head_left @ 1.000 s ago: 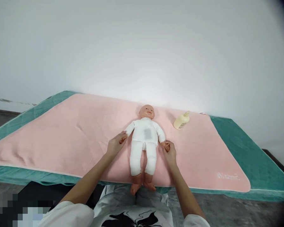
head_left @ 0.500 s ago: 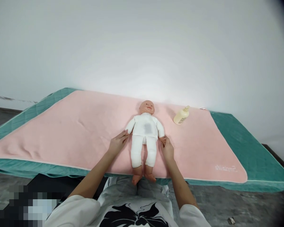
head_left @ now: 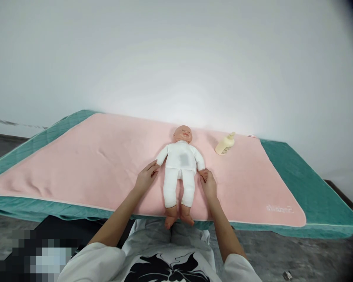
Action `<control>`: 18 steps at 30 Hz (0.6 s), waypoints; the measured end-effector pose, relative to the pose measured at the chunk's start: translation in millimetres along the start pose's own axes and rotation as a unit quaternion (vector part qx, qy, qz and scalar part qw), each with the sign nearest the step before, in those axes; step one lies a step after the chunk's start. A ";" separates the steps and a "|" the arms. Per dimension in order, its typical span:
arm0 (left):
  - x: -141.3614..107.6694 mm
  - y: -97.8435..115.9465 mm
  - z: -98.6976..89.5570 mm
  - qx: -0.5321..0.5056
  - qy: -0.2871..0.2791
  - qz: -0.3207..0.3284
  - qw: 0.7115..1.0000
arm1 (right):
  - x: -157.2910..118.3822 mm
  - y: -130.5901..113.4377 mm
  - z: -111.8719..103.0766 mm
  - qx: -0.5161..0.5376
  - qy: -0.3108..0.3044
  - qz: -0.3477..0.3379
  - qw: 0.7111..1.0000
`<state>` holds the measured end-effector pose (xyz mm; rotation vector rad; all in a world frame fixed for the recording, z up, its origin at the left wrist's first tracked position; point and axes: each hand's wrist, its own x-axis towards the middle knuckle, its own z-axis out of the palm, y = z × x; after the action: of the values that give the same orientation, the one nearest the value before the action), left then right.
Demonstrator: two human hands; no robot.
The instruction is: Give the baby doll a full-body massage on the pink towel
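A baby doll (head_left: 181, 160) with a white cloth body lies on its back on a pink mat (head_left: 76, 164), its head toward the wall and its bare feet over the near edge. My left hand (head_left: 147, 176) is closed around the doll's hand on the left side. On the other side, my right hand (head_left: 208, 183) pinches the doll's other hand between thumb and fingers. Both of the doll's arms slope outward from its body. A grey patch marks the doll's chest.
A cream pump bottle (head_left: 224, 145) is on the mat, right of the doll's head. The mat covers a green padded table (head_left: 308, 184) that stands against a white wall (head_left: 176, 58). A small object (head_left: 287, 275) lies on the grey floor at lower right.
Both hands keep their hold on the doll's hands. The whole view shifts very slightly; nothing else has visibly moved.
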<state>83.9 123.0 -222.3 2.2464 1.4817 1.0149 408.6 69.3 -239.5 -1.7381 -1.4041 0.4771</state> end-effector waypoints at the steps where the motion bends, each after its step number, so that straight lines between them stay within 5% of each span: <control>1: 0.2 -1.0 -0.3 -0.002 -0.001 -0.011 1.000 | 0.6 0.5 -0.4 0.008 0.001 0.003 1.000; 5: -1.1 -6.5 1.0 0.017 0.006 -0.005 1.000 | 4.4 4.1 -0.4 0.031 0.017 -0.005 0.999; 9: -13.1 -1.3 -3.7 0.055 0.027 0.080 0.995 | 10.9 4.6 -4.9 0.055 0.010 -0.001 0.998; 14: -50.1 29.6 -15.3 0.038 -0.099 0.245 0.964 | 23.4 -0.8 -23.0 0.027 0.011 0.059 0.998; 18: -79.2 48.5 -10.3 0.035 -0.173 0.262 0.949 | 33.7 -4.4 -37.3 0.043 -0.002 0.124 0.991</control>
<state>92.2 30.0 -219.8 2.7667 0.8036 0.6359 443.3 87.3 -207.5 -1.8496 -1.1576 0.6671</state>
